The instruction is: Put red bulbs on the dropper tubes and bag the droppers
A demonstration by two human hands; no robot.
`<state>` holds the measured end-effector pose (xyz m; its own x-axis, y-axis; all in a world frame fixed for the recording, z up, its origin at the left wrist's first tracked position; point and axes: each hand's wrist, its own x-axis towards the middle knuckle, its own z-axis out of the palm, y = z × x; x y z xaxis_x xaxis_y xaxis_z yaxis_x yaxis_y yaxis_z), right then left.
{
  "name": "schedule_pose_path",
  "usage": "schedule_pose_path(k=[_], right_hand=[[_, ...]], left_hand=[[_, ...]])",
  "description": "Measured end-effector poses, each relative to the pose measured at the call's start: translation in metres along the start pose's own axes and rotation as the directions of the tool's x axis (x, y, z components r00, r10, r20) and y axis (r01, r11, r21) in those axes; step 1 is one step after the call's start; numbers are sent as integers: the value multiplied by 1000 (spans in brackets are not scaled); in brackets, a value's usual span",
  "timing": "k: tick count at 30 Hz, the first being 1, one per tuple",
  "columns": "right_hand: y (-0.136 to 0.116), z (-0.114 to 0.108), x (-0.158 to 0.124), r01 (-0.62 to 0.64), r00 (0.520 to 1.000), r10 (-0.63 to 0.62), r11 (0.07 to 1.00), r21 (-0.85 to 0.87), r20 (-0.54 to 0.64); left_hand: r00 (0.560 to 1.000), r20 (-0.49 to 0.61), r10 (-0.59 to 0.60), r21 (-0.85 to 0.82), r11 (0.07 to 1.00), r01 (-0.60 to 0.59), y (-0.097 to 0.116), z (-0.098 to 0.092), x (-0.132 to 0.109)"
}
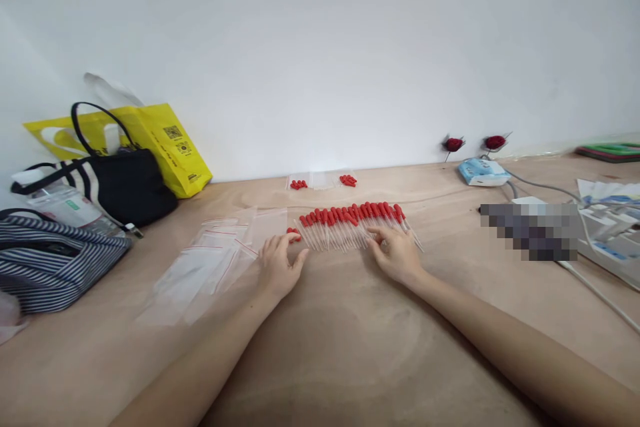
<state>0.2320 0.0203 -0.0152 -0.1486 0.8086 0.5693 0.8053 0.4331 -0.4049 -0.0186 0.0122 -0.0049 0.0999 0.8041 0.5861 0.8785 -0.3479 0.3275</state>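
Note:
A row of several clear droppers with red rubber bulbs (353, 223) lies on the wooden table (330, 340). My left hand (277, 265) rests at the row's left end, fingers lightly curled, fingertips touching a red bulb (293, 233). At the row's right part sits my right hand (397, 253), fingers bent over the glass tips. Clear zip bags with red strips (210, 260) are spread just left of my left hand.
Two small bags with red bulbs (323, 180) lie near the wall. A black bag (125, 187), a yellow bag (165, 143) and a striped bag (55, 260) stand at left. A blue-white box (483, 171), cables and packets occupy the right.

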Motion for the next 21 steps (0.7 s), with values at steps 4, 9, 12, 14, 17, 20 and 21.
schedule_pose_path(k=[4, 9, 12, 14, 17, 20, 21], right_hand=[[-11, 18, 14, -85, 995, 83, 996, -35, -49], [-33, 37, 33, -201, 979, 197, 974, -106, -42], [-39, 43, 39, -246, 969, 245, 959, -143, -21], [-40, 45, 40, -254, 967, 257, 953, -163, -3], [-40, 45, 38, -258, 963, 267, 947, -189, 23], [-39, 43, 36, -256, 962, 270, 946, -199, 44], [-38, 43, 36, -247, 964, 262, 948, -202, 50]], left_hand=[[998, 30, -50, 73, 996, 47, -12, 2, 5], [996, 56, -65, 106, 993, 59, -16, 4, 4], [995, 54, -89, 127, 989, 81, -16, 4, 3], [990, 66, -128, 160, 980, 116, -15, 3, 4], [980, 72, -187, 226, 960, 166, -13, 1, 9], [975, 77, -210, 292, 939, 180, -11, 1, 16], [975, 83, -208, 308, 935, 174, -11, 1, 19]])
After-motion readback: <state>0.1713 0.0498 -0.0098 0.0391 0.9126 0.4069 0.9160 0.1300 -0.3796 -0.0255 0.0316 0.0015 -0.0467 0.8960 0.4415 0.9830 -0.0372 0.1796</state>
